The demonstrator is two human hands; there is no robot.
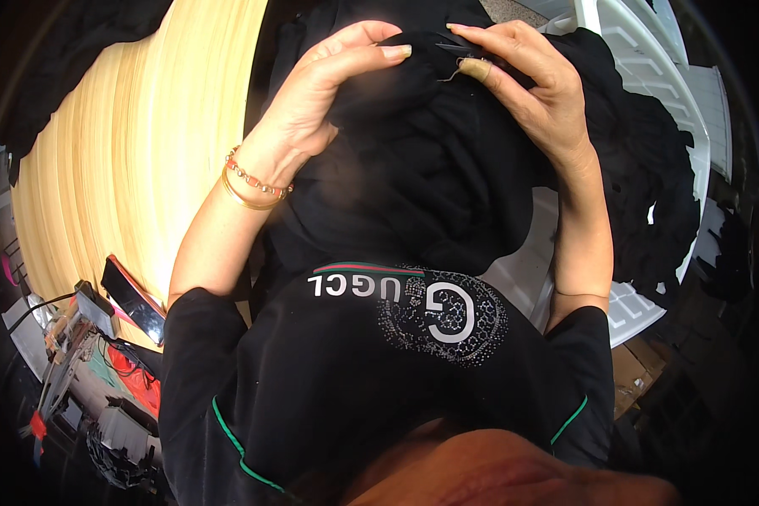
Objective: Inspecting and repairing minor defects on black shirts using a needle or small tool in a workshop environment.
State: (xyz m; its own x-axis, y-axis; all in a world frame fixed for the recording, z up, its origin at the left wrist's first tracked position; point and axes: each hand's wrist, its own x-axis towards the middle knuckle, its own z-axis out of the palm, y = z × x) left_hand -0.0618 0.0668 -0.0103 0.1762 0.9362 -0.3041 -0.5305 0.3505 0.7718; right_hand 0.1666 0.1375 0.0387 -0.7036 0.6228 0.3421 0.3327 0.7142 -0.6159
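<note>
Black cloth [430, 160] lies in a large heap over my lap and reaches up between my hands. My left hand [329, 80] pinches the edge of this cloth between thumb and fingers at the top of the view. Opposite it, my right hand [535, 84] holds what look like small dark thread snips [454, 49], their pointed tips directed left toward the cloth. Most of the snips is hidden by the fingers. A loose pale thread [450, 76] hangs beside the right thumb.
A light wood-grain table [143, 126] curves along the left, with a phone [133, 299] at its near edge. On the right, a white plastic basket [637, 42] bears more black cloth [641, 169]. Cables and a red bag [135, 375] lie at lower left; a cardboard box [637, 371] stands lower right.
</note>
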